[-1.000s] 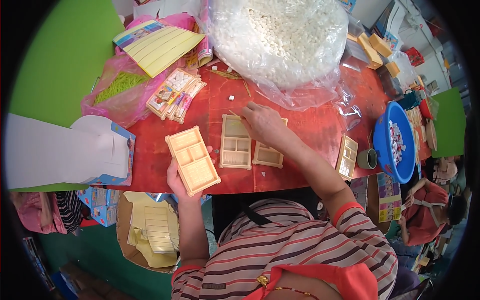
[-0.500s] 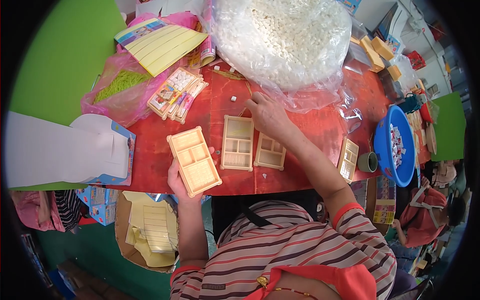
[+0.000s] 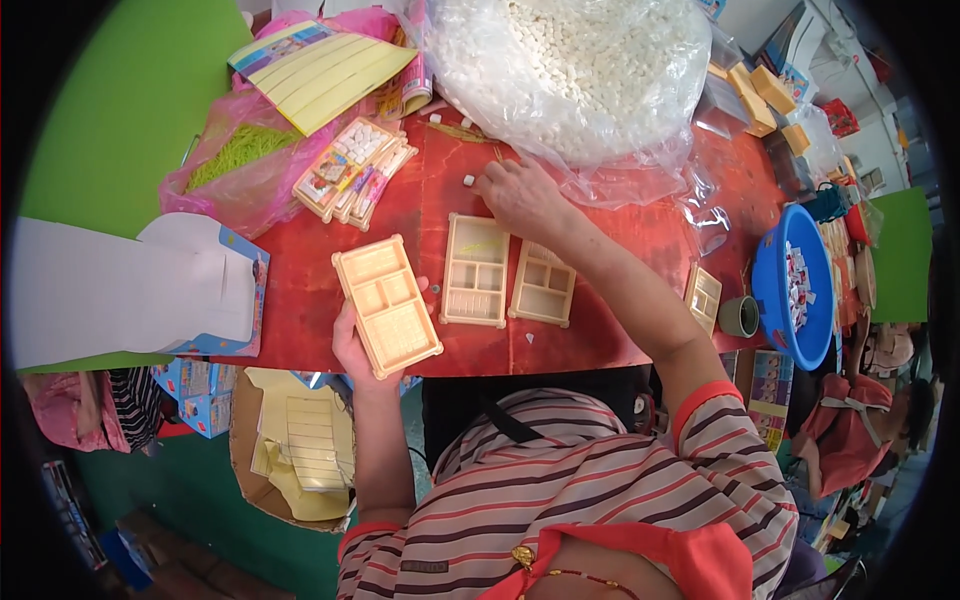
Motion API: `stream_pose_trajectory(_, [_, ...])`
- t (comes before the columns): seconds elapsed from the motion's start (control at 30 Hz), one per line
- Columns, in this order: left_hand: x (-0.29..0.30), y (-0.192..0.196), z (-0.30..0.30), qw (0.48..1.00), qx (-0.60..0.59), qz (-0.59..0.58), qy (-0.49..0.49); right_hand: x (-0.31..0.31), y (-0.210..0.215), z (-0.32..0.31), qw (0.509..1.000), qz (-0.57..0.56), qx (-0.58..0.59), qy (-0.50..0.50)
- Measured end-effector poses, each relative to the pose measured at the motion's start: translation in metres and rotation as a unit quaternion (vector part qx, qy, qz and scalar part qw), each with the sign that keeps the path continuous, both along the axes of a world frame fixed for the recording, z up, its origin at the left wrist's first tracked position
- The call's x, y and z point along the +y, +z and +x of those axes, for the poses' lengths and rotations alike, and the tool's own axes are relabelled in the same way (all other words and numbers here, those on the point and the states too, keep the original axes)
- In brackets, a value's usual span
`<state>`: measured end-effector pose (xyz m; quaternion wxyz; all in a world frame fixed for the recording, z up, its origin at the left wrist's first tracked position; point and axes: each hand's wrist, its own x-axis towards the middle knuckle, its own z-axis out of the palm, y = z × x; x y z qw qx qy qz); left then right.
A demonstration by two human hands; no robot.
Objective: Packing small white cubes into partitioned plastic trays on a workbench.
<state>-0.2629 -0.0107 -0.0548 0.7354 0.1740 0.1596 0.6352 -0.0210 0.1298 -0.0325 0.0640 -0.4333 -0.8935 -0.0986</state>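
Note:
My left hand (image 3: pixel 352 340) is closed round a cream plastic compartment tray (image 3: pixel 392 312), tilted above the table's front edge with its compartments facing up. My right hand (image 3: pixel 522 198) is over the table, its fingers bent down and drawn together beside a small white cube (image 3: pixel 468 181); whatever they may pinch is hidden. Just below that hand lies a second cream tray (image 3: pixel 476 272), with some thin yellow-green strands in its far compartment. To its right is a third tray (image 3: pixel 543 285), partly under my right forearm.
A large clear bag (image 3: pixel 600 70) of white pieces covers the far middle. Filled trays (image 3: pixel 355 165) are stacked at left, near a pink bag (image 3: pixel 235 165) of green strands. At right stand a blue basin (image 3: pixel 765 290), a grey-green cup (image 3: pixel 738 317) and another cream tray (image 3: pixel 703 295).
My right hand has shifted a little left and away from me, toward the white cube. The left hand still holds its tray in much the same place.

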Motion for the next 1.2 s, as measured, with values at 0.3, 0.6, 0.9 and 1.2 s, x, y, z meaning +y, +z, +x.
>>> stream_pose_trajectory(0.3, [0.002, 0.0, -0.002, 1.0, -0.002, 0.007, -0.011, -0.083, 0.026, -0.017, 0.957, -0.187, 0.215, 0.055])
stream_pose_trajectory(0.6, [0.0, -0.002, -0.001, 1.0, 0.005, 0.009, 0.003, -0.084, 0.021, -0.014, 0.961, -0.14, 0.236, 0.028])
stream_pose_trajectory(0.9, [-0.001, -0.004, 0.0, 1.0, -0.006, -0.011, -0.005, -0.055, 0.01, -0.01, 0.998, -0.035, 0.046, 0.031])
stream_pose_trajectory(1.2, [0.002, -0.003, -0.003, 1.0, 0.008, -0.003, 0.001, -0.065, 0.027, 0.009, 0.983, -0.104, 0.151, -0.004])
